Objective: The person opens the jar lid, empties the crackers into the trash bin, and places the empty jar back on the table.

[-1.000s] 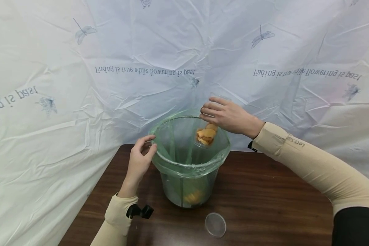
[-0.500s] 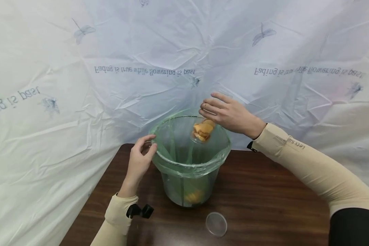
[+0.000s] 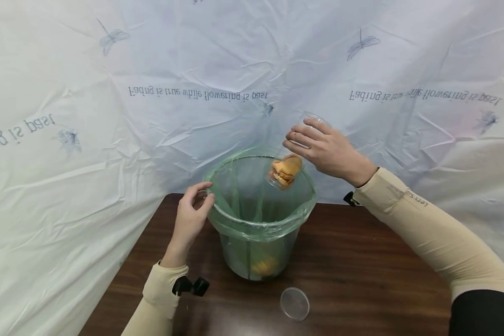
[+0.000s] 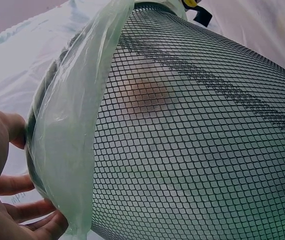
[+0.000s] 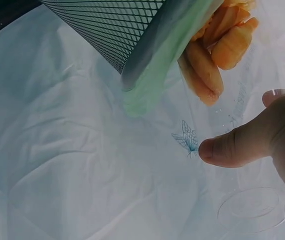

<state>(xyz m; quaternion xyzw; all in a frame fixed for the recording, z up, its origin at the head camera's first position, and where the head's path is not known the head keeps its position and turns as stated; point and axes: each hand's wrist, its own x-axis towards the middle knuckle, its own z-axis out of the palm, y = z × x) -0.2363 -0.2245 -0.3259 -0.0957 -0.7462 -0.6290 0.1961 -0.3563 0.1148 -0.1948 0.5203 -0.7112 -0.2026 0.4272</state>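
Observation:
In the head view my left hand (image 3: 192, 207) holds the rim of a mesh wastebasket (image 3: 256, 254), thumb and fingers at its left edge. A thin green bin liner (image 4: 67, 140) is folded over that rim. My right hand (image 3: 323, 147) grips a clear plastic cup (image 5: 255, 210), tilted mouth-down above the basket's opening. Chunky orange-yellow food pieces (image 3: 286, 171) sit inside at the cup's lower end; the right wrist view shows several plump pieces (image 5: 205, 72) beside the liner's edge. More orange stuff (image 3: 263, 267) shows through the basket's wall at the bottom.
A clear round lid (image 3: 295, 304) lies on the dark wooden table (image 3: 361, 261), in front of the basket. A white printed sheet (image 3: 218, 56) hangs close behind the basket and along the left side.
My right hand has lifted slightly and moved right with the tilted cup, after a small shift left; the cup's base now shows above the fingers. My left hand keeps its place on the rim.

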